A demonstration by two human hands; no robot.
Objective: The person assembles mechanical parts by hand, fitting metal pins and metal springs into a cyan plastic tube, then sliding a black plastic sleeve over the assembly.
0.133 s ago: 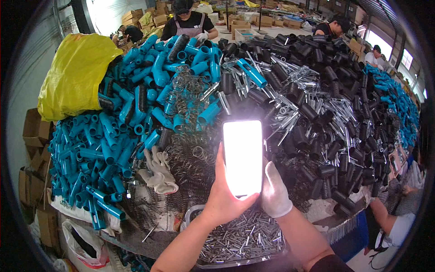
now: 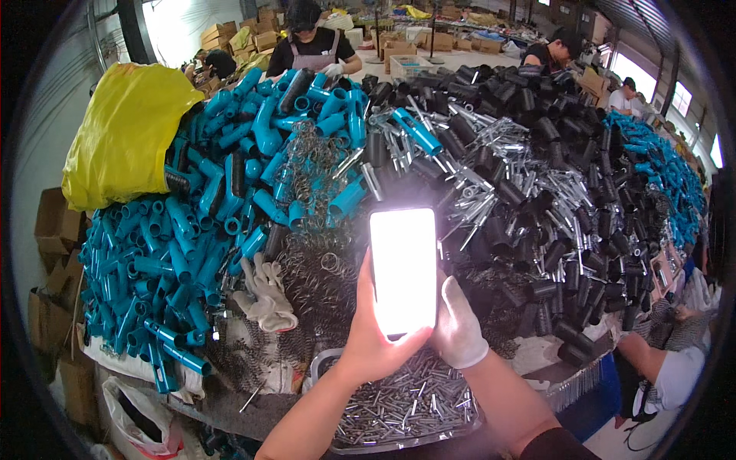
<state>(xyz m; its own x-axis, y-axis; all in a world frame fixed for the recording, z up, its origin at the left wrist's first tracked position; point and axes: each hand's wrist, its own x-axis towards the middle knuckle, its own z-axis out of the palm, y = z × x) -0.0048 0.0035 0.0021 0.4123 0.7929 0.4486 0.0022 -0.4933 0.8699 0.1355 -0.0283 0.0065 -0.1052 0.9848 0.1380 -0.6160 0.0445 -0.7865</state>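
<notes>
Upright in front of me is a smartphone [image 2: 402,272], its screen glaring white. My bare left hand [image 2: 377,337] wraps its left side, thumb across the lower edge. On the phone's right side rests my right hand [image 2: 458,330] in a white glove, fingers close together along the edge; part of them is hidden behind the phone. Below the hands stands a clear plastic tub [image 2: 320,368] full of short metal pins [image 2: 406,410]. Coil springs [image 2: 326,211] lie heaped beyond the phone. A loose white glove [image 2: 264,295] lies left of my left hand.
Piles of teal plastic tubes [image 2: 165,253], black tubes [image 2: 529,291] and silver metal rods [image 2: 506,165] cover the table. A yellow sack [image 2: 126,134] sits at the left. Across the table a person [image 2: 313,50] works; other people are at the right. Cardboard boxes [image 2: 57,222] stand left.
The phone and both hands shift slightly left and down in the picture, as the whole view shifts a little. The hold on the phone stays the same.
</notes>
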